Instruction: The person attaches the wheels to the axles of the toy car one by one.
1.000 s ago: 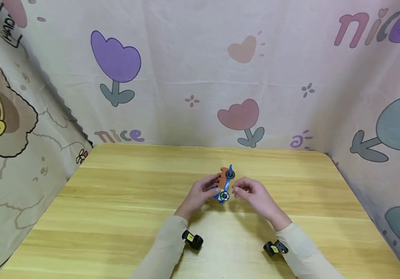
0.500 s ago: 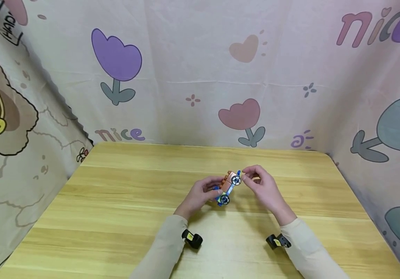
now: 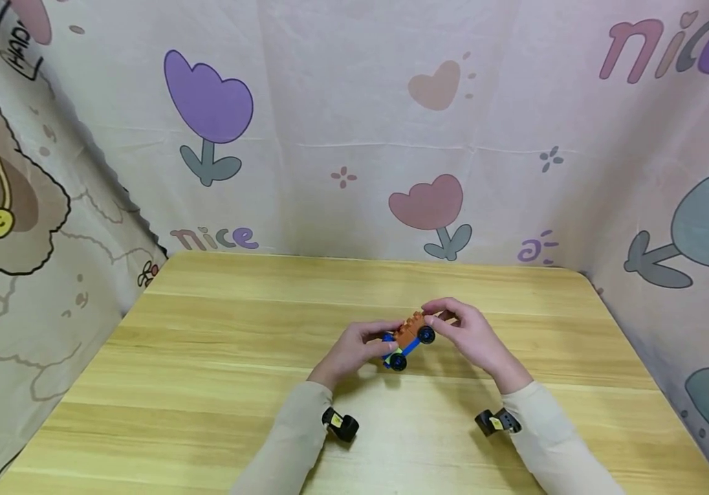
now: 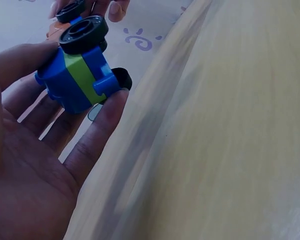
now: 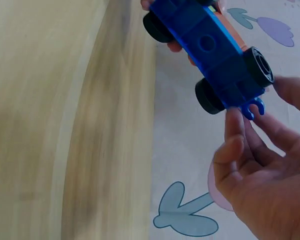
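A toy car of building blocks (image 3: pixel 408 337) is held above the table, tilted up toward the right. It has a blue base, orange studded bricks, a lime-green stripe and black wheels. My left hand (image 3: pixel 354 349) grips its blue and green end; in the left wrist view the thumb and fingers lie round the blue block (image 4: pixel 70 82). At the other end my right hand (image 3: pixel 468 337) pinches the orange part between thumb and fingers. From the right wrist, the blue underside (image 5: pixel 205 42) faces the camera, and a small blue hook (image 5: pixel 253 107) sticks out beside the fingertips.
The wooden table (image 3: pixel 205 357) lies under both hands. A printed cloth (image 3: pixel 329 103) with flowers hangs behind it and along both sides. Black wrist cameras sit on the left cuff (image 3: pixel 342 425) and the right cuff (image 3: pixel 498 421).
The toy car has turned clockwise, its far end swinging right and down. My right hand has moved up and right, and from beside the car has come to hold its orange end.
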Demonstrator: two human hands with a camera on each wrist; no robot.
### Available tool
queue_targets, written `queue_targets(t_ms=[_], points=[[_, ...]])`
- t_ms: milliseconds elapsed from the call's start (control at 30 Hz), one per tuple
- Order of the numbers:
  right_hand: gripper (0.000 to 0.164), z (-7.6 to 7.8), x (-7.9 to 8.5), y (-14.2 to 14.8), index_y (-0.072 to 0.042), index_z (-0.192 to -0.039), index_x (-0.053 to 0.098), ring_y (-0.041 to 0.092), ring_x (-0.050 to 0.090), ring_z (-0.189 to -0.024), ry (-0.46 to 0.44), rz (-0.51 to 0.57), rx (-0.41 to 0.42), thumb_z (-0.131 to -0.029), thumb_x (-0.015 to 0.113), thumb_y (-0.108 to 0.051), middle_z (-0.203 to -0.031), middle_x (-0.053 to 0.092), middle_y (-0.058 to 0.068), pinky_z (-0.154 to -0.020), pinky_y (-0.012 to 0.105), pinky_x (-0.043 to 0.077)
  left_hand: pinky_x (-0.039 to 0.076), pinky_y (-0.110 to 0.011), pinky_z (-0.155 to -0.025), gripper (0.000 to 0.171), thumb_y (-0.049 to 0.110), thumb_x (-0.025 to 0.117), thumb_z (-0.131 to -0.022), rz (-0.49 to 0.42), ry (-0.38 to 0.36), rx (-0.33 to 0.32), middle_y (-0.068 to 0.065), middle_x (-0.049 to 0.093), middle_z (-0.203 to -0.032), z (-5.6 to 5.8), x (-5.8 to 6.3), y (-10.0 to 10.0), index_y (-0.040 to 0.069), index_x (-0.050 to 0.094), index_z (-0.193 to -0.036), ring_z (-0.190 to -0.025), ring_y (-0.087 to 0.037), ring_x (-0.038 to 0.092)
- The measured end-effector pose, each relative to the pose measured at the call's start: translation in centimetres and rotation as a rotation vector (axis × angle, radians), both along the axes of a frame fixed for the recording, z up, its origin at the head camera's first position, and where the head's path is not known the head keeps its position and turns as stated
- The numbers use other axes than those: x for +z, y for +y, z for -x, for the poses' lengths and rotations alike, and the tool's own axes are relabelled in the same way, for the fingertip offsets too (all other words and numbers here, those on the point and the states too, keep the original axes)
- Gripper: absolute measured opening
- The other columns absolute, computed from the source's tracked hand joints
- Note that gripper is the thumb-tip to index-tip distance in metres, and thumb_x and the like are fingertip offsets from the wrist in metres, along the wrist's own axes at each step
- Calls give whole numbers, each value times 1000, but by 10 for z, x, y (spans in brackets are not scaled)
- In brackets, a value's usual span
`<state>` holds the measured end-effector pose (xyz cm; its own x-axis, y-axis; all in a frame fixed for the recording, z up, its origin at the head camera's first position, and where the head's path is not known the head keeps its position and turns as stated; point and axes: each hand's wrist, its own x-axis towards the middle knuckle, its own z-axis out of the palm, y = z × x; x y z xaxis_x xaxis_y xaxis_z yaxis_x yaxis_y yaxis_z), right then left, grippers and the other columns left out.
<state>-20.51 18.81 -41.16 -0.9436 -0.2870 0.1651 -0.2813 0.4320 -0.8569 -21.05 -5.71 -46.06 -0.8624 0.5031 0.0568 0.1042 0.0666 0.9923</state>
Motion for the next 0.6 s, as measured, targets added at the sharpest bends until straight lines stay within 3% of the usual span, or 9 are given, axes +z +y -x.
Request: queue_targets(t_ms=[167, 333, 600], points=[[34, 0, -1, 3, -1, -122, 63, 24, 59, -97, -32, 2, 44, -97, 64, -23, -114, 64, 7, -81, 38, 51, 56, -37, -76, 38, 18, 69, -93, -6, -3, -19, -10, 63, -125, 0, 0, 2, 9, 65, -130, -106, -26, 59], [33, -1, -2, 7, -5, -122, 64, 25, 56, -96, -61, -31, 59, -98, 62, -28, -109, 65, 6, -78, 39, 49, 57, -37, -73, 37, 19, 69, -93, -1, -15, -29, -9, 64, -122, 0, -1, 2, 8, 66, -129, -101, -23, 61], [36, -3, 0, 12, -2, -122, 63, 28, 56, -91, -159, 3, 115, -100, 58, -30, -103, 63, 10, -76, 44, 51, 55, -35, -78, 35, 23, 68, -94, 11, -10, -37, -8, 67, -116, 2, 2, 1, 11, 68, -126, -94, -22, 63]])
